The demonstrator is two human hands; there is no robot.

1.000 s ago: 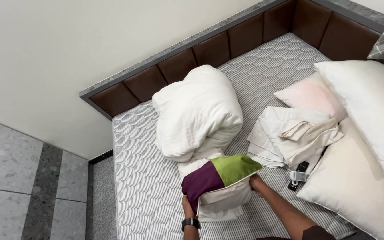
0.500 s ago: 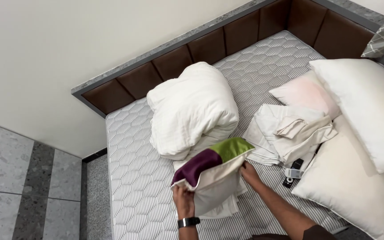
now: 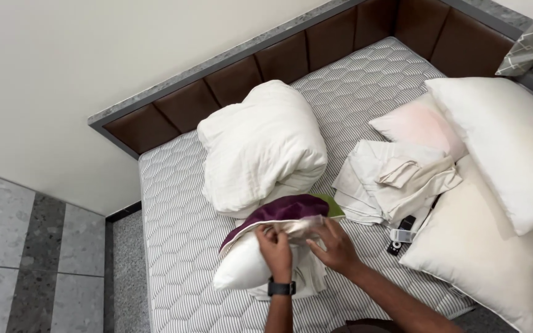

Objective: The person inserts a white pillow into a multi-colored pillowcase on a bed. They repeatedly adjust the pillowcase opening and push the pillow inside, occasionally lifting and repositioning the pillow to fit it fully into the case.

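Two hands work at the open mouth of a purple pillowcase (image 3: 279, 211) that is partly drawn over a white pillow (image 3: 242, 266), near the foot edge of the bare quilted mattress (image 3: 174, 203). The left hand (image 3: 277, 246), a dark watch (image 3: 281, 288) on its wrist, is closed on the gathered hem of the case, knuckles up and fingers curled down into the cloth; the right hand (image 3: 334, 246) comes in from the right with its forearm slanting across the mattress edge, fingers pinched on the same bunched hem just beside the left. A strip of green (image 3: 331, 206) shows at the far side of the case. The pillow looks light, soft and springy, likely to bulge and slide out of a loose hold, while the thin case will crumple and give little purchase except at its hem and corners, so the hem is the sensible place to grip. Just behind lies a rolled white duvet (image 3: 260, 145) against the brown padded headboard (image 3: 217, 98). To the right are folded pale sheets (image 3: 396, 179), a small remote (image 3: 401, 234), a pinkish pillow (image 3: 417, 126) and two large cream pillows (image 3: 507, 148).
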